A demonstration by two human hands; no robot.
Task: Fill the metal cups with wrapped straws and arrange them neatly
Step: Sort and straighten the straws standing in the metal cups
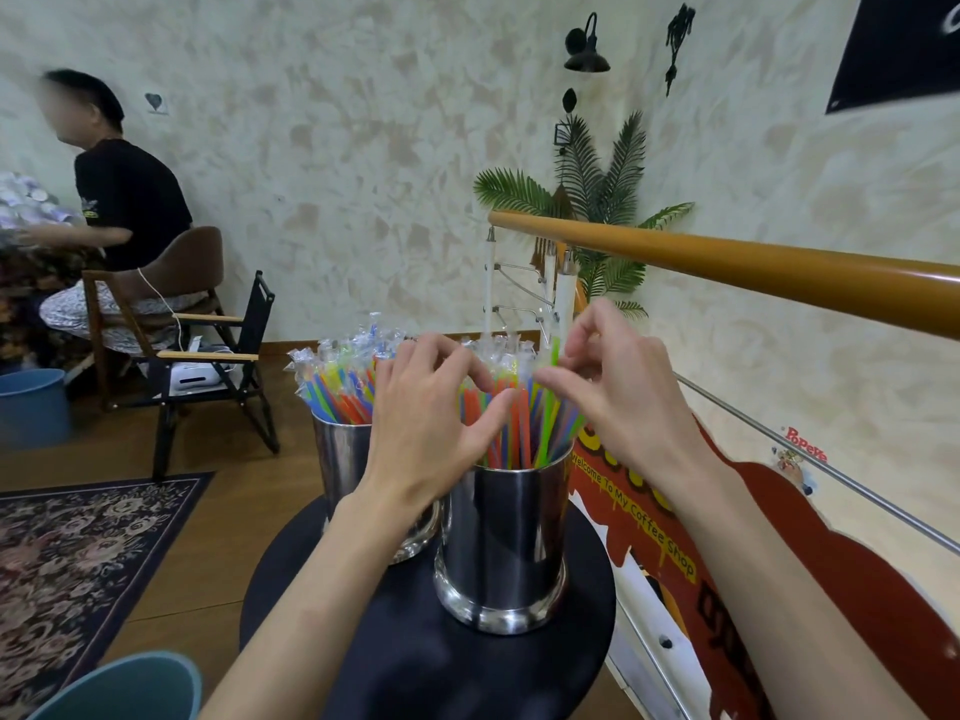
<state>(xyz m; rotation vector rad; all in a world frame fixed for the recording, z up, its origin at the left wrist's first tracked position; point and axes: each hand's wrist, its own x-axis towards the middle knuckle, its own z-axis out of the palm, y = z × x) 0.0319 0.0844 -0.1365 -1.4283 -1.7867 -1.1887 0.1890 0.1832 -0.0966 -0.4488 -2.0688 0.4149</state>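
step: tidying, both cups look full already
near cup point(501, 543): right edge of the round table point(415, 662), far cup point(343, 454) just behind-left
left hand point(431, 407): fingers curled into its straws point(511, 428)
right hand point(618, 376): pinching 1 green straw point(554, 350)
next: probably ease that one down level

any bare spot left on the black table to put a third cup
Bare black table lies in front of the near cup, toward the front rim. The back is crowded: far cup close behind, both hands over the straws.
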